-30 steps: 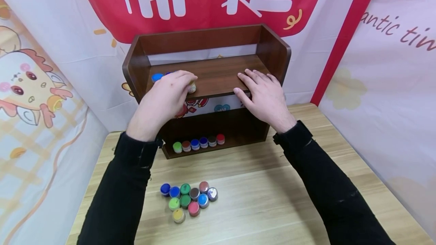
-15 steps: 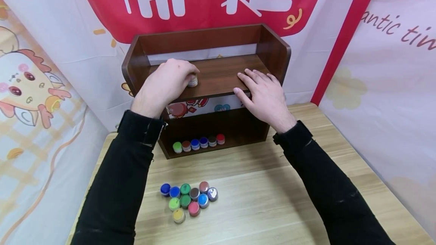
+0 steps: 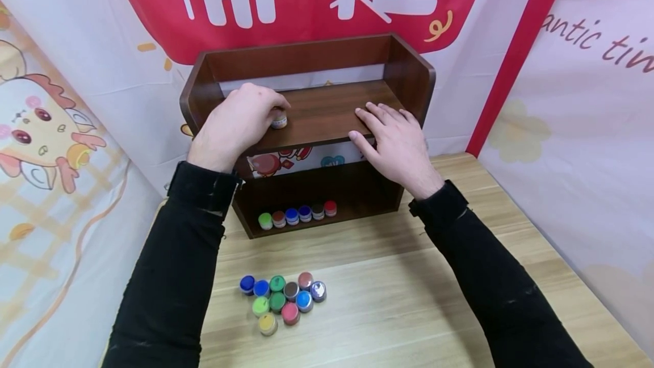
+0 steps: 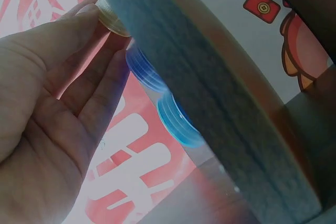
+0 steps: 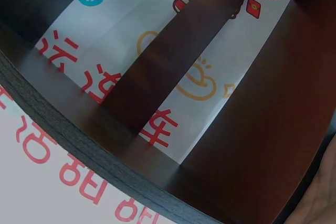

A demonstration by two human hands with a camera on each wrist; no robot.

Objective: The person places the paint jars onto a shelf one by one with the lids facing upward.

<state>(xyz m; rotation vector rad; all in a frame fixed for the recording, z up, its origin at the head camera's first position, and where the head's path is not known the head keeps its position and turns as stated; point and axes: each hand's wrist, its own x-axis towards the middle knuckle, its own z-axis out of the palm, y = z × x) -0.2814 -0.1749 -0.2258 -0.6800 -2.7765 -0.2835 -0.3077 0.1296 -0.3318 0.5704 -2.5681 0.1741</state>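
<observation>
My left hand pinches a small paint jar between thumb and fingers at the left part of the brown upper shelf. In the left wrist view this jar looks yellowish. Beside it stand a dark blue jar and a light blue jar, both hidden by my hand in the head view. The right hand rests with fingers spread on the right part of that shelf, holding nothing. Only an edge of the right hand shows in the right wrist view.
A row of jars with coloured lids stands on the lower shelf. Several more jars are grouped on the wooden table in front. The rack's side panels rise at both ends, with printed cloth behind.
My left hand has moved back on the upper shelf, then left, with the jar in its fingers. The blue jars there are now covered in the head view. The right hand stays put.
</observation>
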